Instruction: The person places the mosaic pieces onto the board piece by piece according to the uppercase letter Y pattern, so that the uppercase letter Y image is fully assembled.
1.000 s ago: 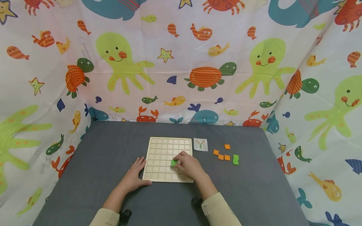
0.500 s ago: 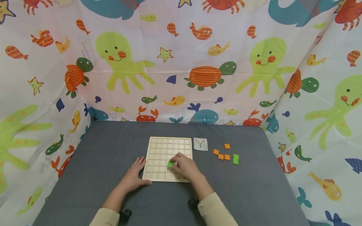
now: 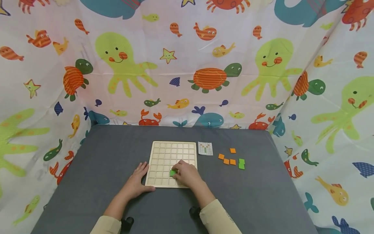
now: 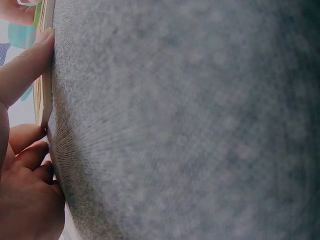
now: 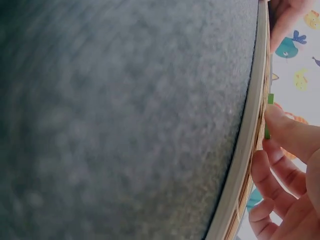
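Observation:
My right hand point(image 3: 187, 175) pinches a green square tile point(image 3: 171, 173) over the lower middle of a light wooden grid board point(image 3: 160, 151). In the right wrist view, the thumb presses against that green tile point(image 5: 270, 98), which stands at the board's surface. My left hand point(image 3: 135, 182) rests at the board's near left corner, fingers along the left side and thumb at the front edge. From the left wrist, the thumb point(image 4: 30, 65) shows against the board's edge point(image 4: 46, 95), with the fingers by its corner.
A small printed pattern card point(image 3: 205, 148) lies right of the board. Further right are several loose orange tiles point(image 3: 232, 150) and two green tiles point(image 3: 241, 161) on the grey tabletop point(image 3: 263, 195). A sea-animal curtain point(image 3: 175, 45) hangs behind and at both sides.
My right hand has moved left and slightly nearer across the board with the green tile in its fingers. The left hand keeps its place at the corner. The head view has shifted slightly.

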A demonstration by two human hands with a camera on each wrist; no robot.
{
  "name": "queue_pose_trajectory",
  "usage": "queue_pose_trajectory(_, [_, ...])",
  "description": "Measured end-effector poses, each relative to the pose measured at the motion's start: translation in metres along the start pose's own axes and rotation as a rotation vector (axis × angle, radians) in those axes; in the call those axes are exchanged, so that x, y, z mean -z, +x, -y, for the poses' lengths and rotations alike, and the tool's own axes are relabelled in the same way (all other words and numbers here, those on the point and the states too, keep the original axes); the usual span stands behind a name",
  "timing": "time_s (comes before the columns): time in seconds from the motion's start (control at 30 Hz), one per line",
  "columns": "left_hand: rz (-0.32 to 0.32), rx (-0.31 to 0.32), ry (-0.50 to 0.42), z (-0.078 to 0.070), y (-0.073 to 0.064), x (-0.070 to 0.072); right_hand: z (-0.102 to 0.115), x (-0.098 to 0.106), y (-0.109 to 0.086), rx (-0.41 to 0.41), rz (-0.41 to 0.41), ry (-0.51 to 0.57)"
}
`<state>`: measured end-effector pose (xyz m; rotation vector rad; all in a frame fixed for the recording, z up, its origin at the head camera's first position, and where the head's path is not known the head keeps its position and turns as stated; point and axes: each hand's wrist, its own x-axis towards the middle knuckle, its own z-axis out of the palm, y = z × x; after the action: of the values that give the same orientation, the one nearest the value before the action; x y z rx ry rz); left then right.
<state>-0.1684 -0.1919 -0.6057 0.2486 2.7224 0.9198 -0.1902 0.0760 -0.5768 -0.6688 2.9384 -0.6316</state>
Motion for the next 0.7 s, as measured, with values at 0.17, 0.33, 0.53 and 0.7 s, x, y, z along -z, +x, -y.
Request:
queue_pose_trajectory(0.17, [0.001, -0.005, -0.001, -0.0005, -0.0005, 0.0006, 0.0025, -0.0006, 0.0019, -0.023, 0.019, 0.000])
queue_pose_trajectory(0.33, [-0.004, 0.000, -0.001, 0.0003, -0.0004, -0.0020, 0.0053, 0.0010, 0.0015, -0.046, 0.045, 0.011])
queue_pose_trajectory(0.53, [-0.012, 0.004, -0.006, -0.0005, 0.0000, -0.0023, 0.0056, 0.0039, 0.0032, -0.055, 0.058, 0.052])
queue_pose_trajectory(0.7, [-0.015, -0.002, -0.010, -0.0010, 0.0001, -0.0022, 0.0044, 0.0047, 0.0055, -0.073, 0.063, 0.104])
